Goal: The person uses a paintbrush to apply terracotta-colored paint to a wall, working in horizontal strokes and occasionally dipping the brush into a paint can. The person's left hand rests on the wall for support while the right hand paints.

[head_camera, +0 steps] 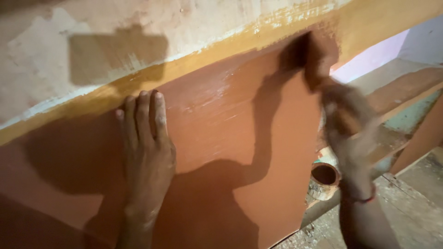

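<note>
Terracotta-brown paint, glossy in places, lies under the fingers (pixel 140 110) of the left hand (pixel 147 157), which are straight and pressed close together, flat against the brown-painted wall panel (pixel 221 138) with their tips reaching the ochre-yellow painted band (pixel 184 67) that slants across above it. Palm and wrist lie flat on the same brown surface. The right hand (pixel 346 124) is blurred; its fingers appear closed round a dark paintbrush (pixel 309 55), though their exact grip cannot be told. The brush head touches the wall at the upper edge of the brown area, where it meets the yellow band. A thin red band sits on the right wrist (pixel 367 199).

Above the yellow band is rough, patchy cream plaster (pixel 115 23) with scraped spots. Shadows of the arm and brush fall across the brown paint. To the right, past the panel's edge, are a pale lilac wall (pixel 369 60) and stepped concrete ledges (pixel 406 87) partly painted brown. A small round paint-smeared can (pixel 324 177), open and dark inside, stands on the dusty grey floor (pixel 415 216) just beside the right forearm.
</note>
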